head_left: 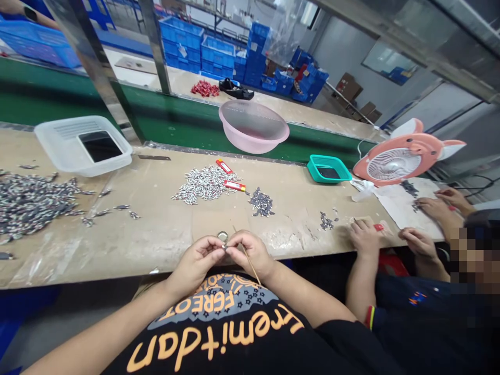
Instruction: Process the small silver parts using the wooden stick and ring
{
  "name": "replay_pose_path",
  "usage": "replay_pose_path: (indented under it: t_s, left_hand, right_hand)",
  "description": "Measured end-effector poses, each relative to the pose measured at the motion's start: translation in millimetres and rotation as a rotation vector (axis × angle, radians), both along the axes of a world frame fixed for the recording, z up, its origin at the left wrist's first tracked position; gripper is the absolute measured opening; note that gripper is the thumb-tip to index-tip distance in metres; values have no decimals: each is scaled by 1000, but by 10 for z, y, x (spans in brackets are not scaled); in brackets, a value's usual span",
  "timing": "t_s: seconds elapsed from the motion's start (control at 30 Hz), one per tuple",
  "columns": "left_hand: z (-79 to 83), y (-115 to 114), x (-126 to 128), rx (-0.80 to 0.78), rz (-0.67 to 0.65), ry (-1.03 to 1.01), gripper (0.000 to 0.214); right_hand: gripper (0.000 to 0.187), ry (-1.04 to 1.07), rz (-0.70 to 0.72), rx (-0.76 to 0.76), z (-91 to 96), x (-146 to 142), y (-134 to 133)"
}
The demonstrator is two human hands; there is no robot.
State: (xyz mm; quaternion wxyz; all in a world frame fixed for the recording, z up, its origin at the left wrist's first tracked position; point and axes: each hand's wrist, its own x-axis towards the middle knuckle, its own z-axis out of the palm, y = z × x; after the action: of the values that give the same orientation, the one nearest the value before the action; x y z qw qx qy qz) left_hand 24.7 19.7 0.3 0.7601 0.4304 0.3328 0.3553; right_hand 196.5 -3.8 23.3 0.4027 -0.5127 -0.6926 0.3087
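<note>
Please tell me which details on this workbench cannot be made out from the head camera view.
Head view:
- The small piece pinched between the left hand and right hand: hidden by the fingertips.
- Labels on the two red packets: too small to read.
- Individual items in the central pile: too small to identify.
- The arm with a wristwatch: cut off by the top-left edge.

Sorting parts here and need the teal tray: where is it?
In the head view, the teal plastic tray sits at the far edge of the workbench, right of centre, just left of the pink desk fan.
</note>
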Motion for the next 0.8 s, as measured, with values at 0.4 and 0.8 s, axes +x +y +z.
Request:
replay_pose_path:
  t_s: [0.4,0.8]
  left_hand:
    - [21,-20,-135,-21,140,1,12]
    - [47,38,-140,-129,171,-34,16]
  right_hand:
    - [26,-64,108,-9,15,95,86]
    - [20,-228,118,65,-195,213,214]
